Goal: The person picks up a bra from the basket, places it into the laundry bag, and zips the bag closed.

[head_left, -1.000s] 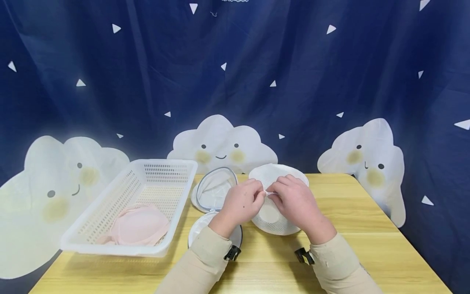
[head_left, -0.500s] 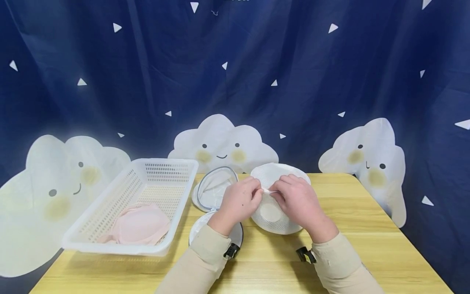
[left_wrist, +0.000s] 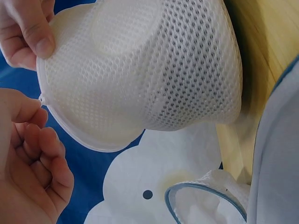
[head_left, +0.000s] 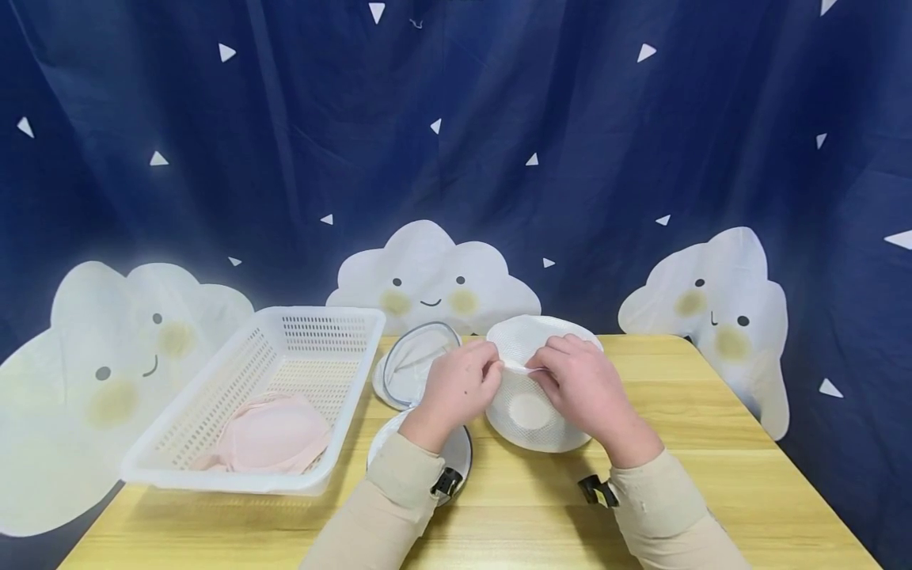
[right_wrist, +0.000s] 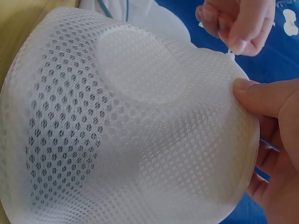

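A white mesh laundry bag [head_left: 530, 427] of honeycomb netting stands on the table, its zipped edge up between both hands. With thumb and finger, my left hand [head_left: 459, 385] pinches the small zipper pull [left_wrist: 43, 100] at that edge; its other fingers curl loosely. A short way to the right, my right hand [head_left: 583, 388] grips the bag's edge, thumb on the near face and fingers behind, as the right wrist view shows. The pale round patch [right_wrist: 140, 63] on the bag's side faces the person.
Left of the hands lies another mesh bag [head_left: 416, 366], spread open with dark-trimmed rims, partly behind the left forearm. A white plastic basket [head_left: 135, 473] at the left holds a pink bra [head_left: 274, 435]. A dark blue curtain [head_left: 456, 119] hangs behind the wooden table [head_left: 712, 491].
My left hand has shifted slightly left along the bag's edge with the zipper pull, widening the gap between the hands. My right hand keeps its grip, shifted a little to the right.
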`<state>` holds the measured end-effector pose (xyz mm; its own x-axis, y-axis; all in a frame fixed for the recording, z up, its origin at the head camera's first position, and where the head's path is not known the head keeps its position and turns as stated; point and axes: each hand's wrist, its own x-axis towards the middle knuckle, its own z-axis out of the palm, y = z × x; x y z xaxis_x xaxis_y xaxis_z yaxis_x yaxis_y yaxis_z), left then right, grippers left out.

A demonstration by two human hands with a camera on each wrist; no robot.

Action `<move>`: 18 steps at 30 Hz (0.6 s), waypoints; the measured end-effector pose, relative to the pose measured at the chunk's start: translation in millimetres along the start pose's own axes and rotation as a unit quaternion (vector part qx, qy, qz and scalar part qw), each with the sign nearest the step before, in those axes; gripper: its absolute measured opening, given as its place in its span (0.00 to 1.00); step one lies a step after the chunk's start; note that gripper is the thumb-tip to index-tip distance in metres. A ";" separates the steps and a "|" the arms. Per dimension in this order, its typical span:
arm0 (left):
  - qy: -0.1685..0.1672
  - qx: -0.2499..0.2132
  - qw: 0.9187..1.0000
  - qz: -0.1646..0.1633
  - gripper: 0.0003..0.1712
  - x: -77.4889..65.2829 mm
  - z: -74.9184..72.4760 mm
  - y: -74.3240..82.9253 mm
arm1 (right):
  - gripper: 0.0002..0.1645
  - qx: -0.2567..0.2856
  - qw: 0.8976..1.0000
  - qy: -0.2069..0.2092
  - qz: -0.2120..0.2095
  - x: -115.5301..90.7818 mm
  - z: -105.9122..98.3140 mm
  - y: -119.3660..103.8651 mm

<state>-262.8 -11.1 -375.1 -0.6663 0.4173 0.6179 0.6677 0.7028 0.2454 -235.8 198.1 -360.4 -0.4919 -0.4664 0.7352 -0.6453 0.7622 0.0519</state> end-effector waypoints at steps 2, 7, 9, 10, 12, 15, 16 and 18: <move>0.003 0.003 1.000 0.001 0.10 0.1 0.5 -1.1 | 0.10 0.002 1.000 -0.004 0.002 -0.3 -0.7 1.5; 0.004 -0.003 1.000 0.007 0.11 0.2 -0.2 -0.7 | 0.11 0.008 1.000 -0.022 0.012 -0.9 -2.2 3.6; 0.006 -0.004 1.000 0.009 0.11 0.4 -0.3 -0.5 | 0.11 0.007 0.999 -0.030 0.017 -0.7 -2.6 3.8; 0.006 -0.004 1.000 0.008 0.11 0.4 -0.2 -0.5 | 0.11 0.006 0.999 -0.035 0.020 -0.5 -3.0 3.5; 0.006 -0.005 1.000 0.009 0.12 0.1 -0.2 -0.3 | 0.10 0.005 0.999 -0.042 0.026 -0.1 -3.2 2.7; 0.005 -0.009 1.000 0.007 0.12 -0.4 -0.5 0.0 | 0.09 0.006 0.998 -0.050 0.035 0.3 -3.2 0.8; 0.004 -0.010 1.000 0.006 0.12 -0.5 -0.7 0.2 | 0.09 0.007 0.998 -0.050 0.037 0.3 -3.1 0.1; 0.004 -0.012 1.000 0.005 0.12 -0.5 -1.1 0.6 | 0.09 0.006 0.998 -0.050 0.040 0.0 -2.5 -0.9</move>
<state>-261.7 -11.5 -374.4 -0.6574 0.4196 0.6259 0.6821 0.6843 0.2577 -233.8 198.5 -358.7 -0.5982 -0.4464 0.6655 -0.6074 0.7943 -0.0131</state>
